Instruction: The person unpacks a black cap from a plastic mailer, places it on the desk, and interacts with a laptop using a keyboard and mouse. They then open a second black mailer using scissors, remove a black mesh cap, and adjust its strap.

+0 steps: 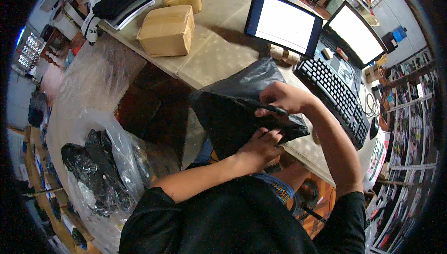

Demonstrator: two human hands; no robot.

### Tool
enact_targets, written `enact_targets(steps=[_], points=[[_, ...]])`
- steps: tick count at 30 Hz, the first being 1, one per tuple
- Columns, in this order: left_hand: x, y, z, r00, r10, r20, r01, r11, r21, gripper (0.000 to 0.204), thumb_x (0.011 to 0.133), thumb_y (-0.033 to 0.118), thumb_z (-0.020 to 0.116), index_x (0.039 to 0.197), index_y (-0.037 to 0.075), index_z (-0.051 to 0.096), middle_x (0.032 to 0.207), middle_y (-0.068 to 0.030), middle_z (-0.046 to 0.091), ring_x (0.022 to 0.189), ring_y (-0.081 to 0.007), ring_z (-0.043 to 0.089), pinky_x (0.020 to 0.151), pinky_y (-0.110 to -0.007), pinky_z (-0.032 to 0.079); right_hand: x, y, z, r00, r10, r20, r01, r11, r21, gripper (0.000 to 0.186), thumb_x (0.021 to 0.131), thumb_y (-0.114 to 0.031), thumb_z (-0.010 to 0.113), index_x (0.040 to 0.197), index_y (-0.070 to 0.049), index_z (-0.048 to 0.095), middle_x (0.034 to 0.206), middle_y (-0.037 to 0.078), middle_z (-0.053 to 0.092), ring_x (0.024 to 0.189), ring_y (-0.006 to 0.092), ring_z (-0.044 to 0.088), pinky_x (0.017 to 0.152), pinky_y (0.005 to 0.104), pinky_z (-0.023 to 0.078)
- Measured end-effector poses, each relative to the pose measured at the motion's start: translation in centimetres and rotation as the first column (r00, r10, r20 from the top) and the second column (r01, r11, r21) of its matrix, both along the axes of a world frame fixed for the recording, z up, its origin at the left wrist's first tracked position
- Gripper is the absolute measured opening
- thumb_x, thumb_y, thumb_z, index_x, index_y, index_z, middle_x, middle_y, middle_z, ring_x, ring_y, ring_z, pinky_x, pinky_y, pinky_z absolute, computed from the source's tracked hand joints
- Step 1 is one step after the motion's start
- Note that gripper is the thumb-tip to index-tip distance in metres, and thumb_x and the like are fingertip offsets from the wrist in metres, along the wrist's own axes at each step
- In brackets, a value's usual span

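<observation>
Right hand curled shut on a slim dark piece, fold or tool, can't tell; left hand gripping the thin, creased black plastic bag draped at the pale, smooth surface's edge. Further out, a squarish brown cardboard box, crinkly clear plastic.

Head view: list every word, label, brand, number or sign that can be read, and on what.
Shorts: yellow lettering, not transcribed here.
White printed sheet or bag on the right: green and red print, not transcribed.
Keyboard: key legends too small to read.
Tablet: nothing readable on its bright screen.
Laptop screen: washed out, nothing readable.
Black plastic bag: no print visible.
</observation>
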State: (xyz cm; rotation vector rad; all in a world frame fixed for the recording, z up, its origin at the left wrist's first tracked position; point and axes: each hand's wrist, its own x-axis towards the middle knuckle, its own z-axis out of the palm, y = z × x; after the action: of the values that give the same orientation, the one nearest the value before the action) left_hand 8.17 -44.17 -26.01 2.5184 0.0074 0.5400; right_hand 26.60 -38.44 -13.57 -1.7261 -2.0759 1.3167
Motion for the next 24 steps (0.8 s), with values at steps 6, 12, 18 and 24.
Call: enact_targets(steps=[6, 12, 18, 24], points=[[0.1, 1.4, 0.9, 0.999, -0.002, -0.047, 0.001, 1.0, -0.031, 0.064, 0.074, 0.023, 0.074, 0.132, 0.01, 0.05, 0.148, -0.0163, 0.039, 0.141, -0.0352, 0.031, 0.112, -0.051, 0.029, 1.2, -2.4, 0.0, 0.978, -0.112, -0.177, 0.101, 0.992, -0.069, 0.05, 0.081, -0.048, 0.076, 0.075, -0.001, 0.06, 0.061, 0.003, 0.056, 0.056, 0.0119, 0.055, 0.05, 0.0299, 0.044], [-2.2, 8.6, 8.4, 0.915, 0.289, 0.281, -0.264, 0.957, -0.121, 0.029, 0.072, 0.009, 0.073, 0.1, 0.006, 0.066, 0.098, -0.011, 0.066, 0.095, -0.0322, 0.062, 0.088, -0.043, 0.047, 6.6, -15.4, -0.7, 0.585, -0.482, -0.653, 0.412, 0.869, -0.273, 0.066, 0.08, -0.065, 0.066, 0.094, -0.002, 0.057, 0.075, 0.008, 0.062, 0.059, 0.0154, 0.061, 0.05, 0.0283, 0.049], [-1.2, 14.1, 7.3, 0.927, 0.343, 0.155, -0.368, 0.91, 0.192, 0.025, 0.069, 0.003, 0.071, 0.093, 0.009, 0.07, 0.102, -0.0062, 0.064, 0.098, -0.0298, 0.058, 0.09, -0.04, 0.044, -4.2, -21.2, -3.6, 0.273, -0.645, -0.714, 0.485, 0.733, -0.476, 0.058, 0.094, -0.06, 0.05, 0.105, -0.004, 0.061, 0.093, 0.008, 0.065, 0.087, 0.0188, 0.064, 0.072, 0.033, 0.051], [0.5, 14.3, 9.5, 0.887, 0.344, 0.308, -0.373, 0.927, 0.038, 0.021, 0.067, -0.003, 0.071, 0.086, 0.007, 0.069, 0.092, -0.0055, 0.065, 0.089, -0.0256, 0.06, 0.078, -0.036, 0.046, -9.1, -15.1, -5.3, 0.159, -0.618, -0.77, 0.544, 0.706, -0.454, 0.058, 0.097, -0.063, 0.041, 0.096, -0.006, 0.054, 0.072, 0.008, 0.059, 0.058, 0.0166, 0.06, 0.047, 0.0258, 0.037]])
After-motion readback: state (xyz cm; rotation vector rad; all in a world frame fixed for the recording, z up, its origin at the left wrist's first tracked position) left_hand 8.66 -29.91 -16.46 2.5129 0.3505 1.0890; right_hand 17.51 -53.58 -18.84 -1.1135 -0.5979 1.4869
